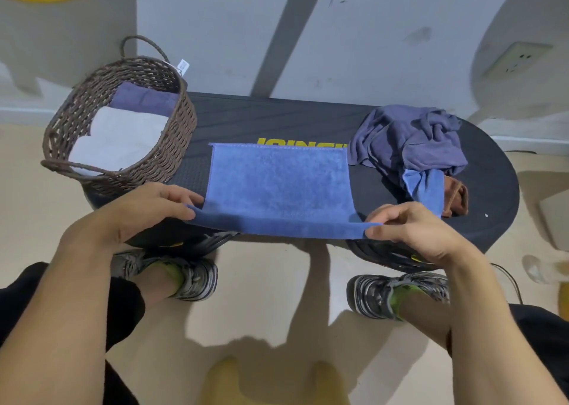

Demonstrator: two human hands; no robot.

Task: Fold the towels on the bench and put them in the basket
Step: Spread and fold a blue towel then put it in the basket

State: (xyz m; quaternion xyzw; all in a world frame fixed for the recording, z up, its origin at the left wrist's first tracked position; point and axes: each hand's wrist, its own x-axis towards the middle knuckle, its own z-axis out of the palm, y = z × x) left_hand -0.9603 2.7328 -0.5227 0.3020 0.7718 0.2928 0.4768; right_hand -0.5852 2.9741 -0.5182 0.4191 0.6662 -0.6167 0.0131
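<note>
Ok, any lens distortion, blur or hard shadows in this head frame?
Head view: wide-angle bowing curves the bench and wall lines; focus is sharp on the blue towel and both hands (left hand, right hand), corners soften; dark, fairly crisp shadows fall on the floor below.

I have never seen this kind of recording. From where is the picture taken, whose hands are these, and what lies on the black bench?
There is one picture, taken by a camera worn on a person's head, looking down. No machine is involved. The left hand and right hand each pinch a near corner of a blue towel, spread flat on the black bench. At the left end stands a wicker basket that already holds a white towel and a purple towel. At the right end lies a pile of unfolded towels. Below are the person's shoes.
</note>
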